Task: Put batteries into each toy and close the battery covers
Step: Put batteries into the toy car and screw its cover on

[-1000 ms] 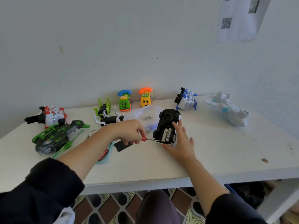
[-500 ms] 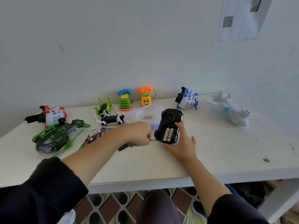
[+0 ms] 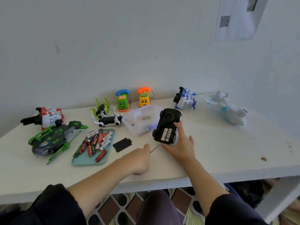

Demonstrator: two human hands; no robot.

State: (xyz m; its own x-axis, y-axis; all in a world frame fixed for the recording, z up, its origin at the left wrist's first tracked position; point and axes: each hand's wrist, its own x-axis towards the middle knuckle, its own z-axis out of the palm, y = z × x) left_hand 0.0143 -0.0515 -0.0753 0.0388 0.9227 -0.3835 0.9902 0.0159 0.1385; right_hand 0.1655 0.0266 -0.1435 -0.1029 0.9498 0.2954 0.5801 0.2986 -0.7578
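Note:
A black toy car lies belly up on the white table, its battery bay uncovered with white batteries inside. My right hand holds the car from its right side, thumb on the underside. My left hand grips a screwdriver whose thin metal shaft points at the car's near end. The loose black battery cover lies on the table to the left. A teal tray holds several red and white batteries.
A clear plastic box stands just behind the car. Green helicopter, red-white toy, two insect-like toys, green phone and orange phone, a blue-white toy and a white plane line the table.
My left hand has pulled back toward me with the screwdriver, uncovering the tray of batteries and the loose cover. My right hand still holds the car in place.

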